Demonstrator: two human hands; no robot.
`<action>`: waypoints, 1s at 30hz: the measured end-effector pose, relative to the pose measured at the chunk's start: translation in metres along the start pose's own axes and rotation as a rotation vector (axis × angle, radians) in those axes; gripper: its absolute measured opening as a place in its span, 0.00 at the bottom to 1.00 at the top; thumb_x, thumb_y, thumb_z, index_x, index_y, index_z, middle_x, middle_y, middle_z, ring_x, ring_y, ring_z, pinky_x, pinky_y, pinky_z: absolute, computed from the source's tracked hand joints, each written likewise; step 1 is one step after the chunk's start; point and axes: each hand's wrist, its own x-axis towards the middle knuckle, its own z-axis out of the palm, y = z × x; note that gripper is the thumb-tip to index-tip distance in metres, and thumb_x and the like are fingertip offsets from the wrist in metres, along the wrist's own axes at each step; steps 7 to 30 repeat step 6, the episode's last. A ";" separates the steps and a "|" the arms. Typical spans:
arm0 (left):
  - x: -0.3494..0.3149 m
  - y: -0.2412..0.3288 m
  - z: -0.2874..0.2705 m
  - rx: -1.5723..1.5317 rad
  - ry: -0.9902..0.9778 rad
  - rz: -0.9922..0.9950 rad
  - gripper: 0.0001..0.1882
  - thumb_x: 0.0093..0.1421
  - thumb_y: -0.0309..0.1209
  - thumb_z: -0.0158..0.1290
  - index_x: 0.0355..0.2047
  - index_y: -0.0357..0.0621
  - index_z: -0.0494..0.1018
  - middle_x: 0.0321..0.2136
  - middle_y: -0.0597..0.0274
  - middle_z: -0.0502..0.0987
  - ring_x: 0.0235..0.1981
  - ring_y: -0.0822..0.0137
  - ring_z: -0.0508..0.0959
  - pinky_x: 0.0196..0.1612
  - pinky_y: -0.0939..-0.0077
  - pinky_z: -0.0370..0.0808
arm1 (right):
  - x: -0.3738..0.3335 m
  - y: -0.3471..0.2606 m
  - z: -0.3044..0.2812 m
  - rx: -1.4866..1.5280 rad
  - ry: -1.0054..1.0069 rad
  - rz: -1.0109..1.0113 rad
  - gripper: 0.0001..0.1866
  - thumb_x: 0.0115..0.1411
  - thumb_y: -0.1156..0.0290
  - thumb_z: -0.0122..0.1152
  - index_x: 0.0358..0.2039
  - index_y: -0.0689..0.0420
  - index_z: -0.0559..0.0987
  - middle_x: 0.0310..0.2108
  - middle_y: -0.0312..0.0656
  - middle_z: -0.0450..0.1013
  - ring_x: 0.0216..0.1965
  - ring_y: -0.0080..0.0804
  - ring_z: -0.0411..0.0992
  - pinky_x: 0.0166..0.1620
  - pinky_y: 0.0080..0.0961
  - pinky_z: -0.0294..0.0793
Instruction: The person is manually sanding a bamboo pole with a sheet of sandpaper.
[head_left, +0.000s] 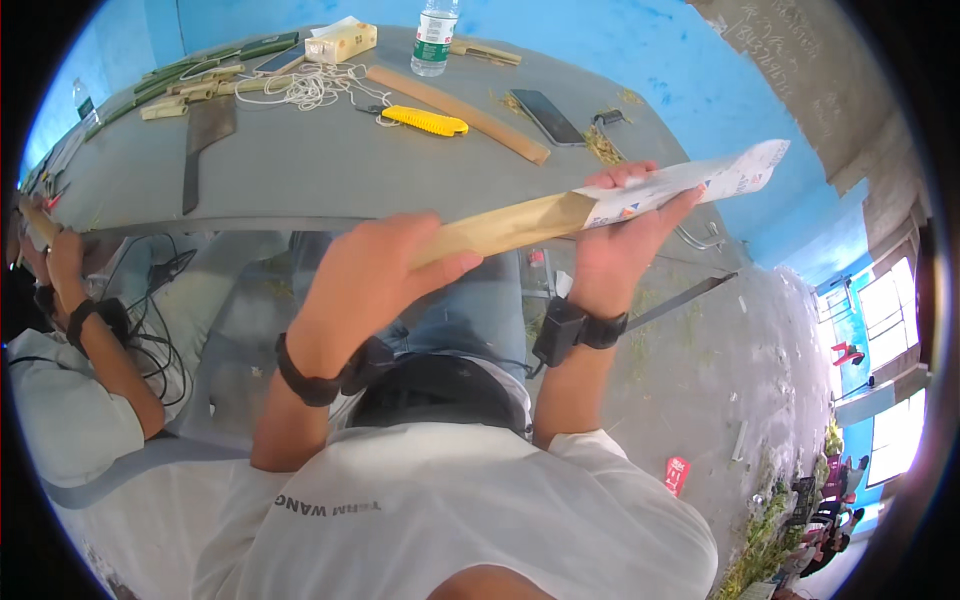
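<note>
A pale, flat bamboo strip (512,228) is held slantwise above my lap, near the table's front edge. My left hand (372,280) is closed round its left end, with the thumb along the lower side. A white sheet of paper (742,172) with small red and blue prints curls round the strip's right part and sticks out beyond my fingers. My right hand (612,258) is closed on this sheet from below, its fingertips showing over the upper edge. The strip's far end is hidden inside the sheet.
On the grey table (300,180) lie a cleaver (206,140), white string (312,88), a yellow utility knife (425,121), a wooden slat (470,112), a phone (546,117) and a water bottle (434,40). Another person's hand (66,262) works at the left.
</note>
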 end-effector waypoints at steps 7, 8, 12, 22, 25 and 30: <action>-0.009 -0.012 -0.038 0.010 -0.175 -0.136 0.28 0.60 0.56 0.63 0.37 0.40 0.78 0.32 0.45 0.79 0.35 0.42 0.78 0.37 0.56 0.74 | 0.003 0.002 -0.015 -0.004 -0.038 -0.340 0.46 0.62 0.33 0.62 0.65 0.54 0.56 0.51 0.39 0.63 0.47 0.40 0.68 0.57 0.41 0.70; -0.009 -0.012 -0.038 0.010 -0.175 -0.136 0.28 0.60 0.56 0.63 0.37 0.40 0.78 0.32 0.45 0.79 0.35 0.42 0.78 0.37 0.56 0.74 | 0.003 0.002 -0.015 -0.004 -0.038 -0.340 0.46 0.62 0.33 0.62 0.65 0.54 0.56 0.51 0.39 0.63 0.47 0.40 0.68 0.57 0.41 0.70; -0.009 -0.012 -0.038 0.010 -0.175 -0.136 0.28 0.60 0.56 0.63 0.37 0.40 0.78 0.32 0.45 0.79 0.35 0.42 0.78 0.37 0.56 0.74 | 0.003 0.002 -0.015 -0.004 -0.038 -0.340 0.46 0.62 0.33 0.62 0.65 0.54 0.56 0.51 0.39 0.63 0.47 0.40 0.68 0.57 0.41 0.70; -0.009 -0.012 -0.038 0.010 -0.175 -0.136 0.28 0.60 0.56 0.63 0.37 0.40 0.78 0.32 0.45 0.79 0.35 0.42 0.78 0.37 0.56 0.74 | 0.003 0.002 -0.015 -0.004 -0.038 -0.340 0.46 0.62 0.33 0.62 0.65 0.54 0.56 0.51 0.39 0.63 0.47 0.40 0.68 0.57 0.41 0.70; -0.009 -0.012 -0.038 0.010 -0.175 -0.136 0.28 0.60 0.56 0.63 0.37 0.40 0.78 0.32 0.45 0.79 0.35 0.42 0.78 0.37 0.56 0.74 | 0.003 0.002 -0.015 -0.004 -0.038 -0.340 0.46 0.62 0.33 0.62 0.65 0.54 0.56 0.51 0.39 0.63 0.47 0.40 0.68 0.57 0.41 0.70; -0.009 -0.012 -0.038 0.010 -0.175 -0.136 0.28 0.60 0.56 0.63 0.37 0.40 0.78 0.32 0.45 0.79 0.35 0.42 0.78 0.37 0.56 0.74 | 0.003 0.002 -0.015 -0.004 -0.038 -0.340 0.46 0.62 0.33 0.62 0.65 0.54 0.56 0.51 0.39 0.63 0.47 0.40 0.68 0.57 0.41 0.70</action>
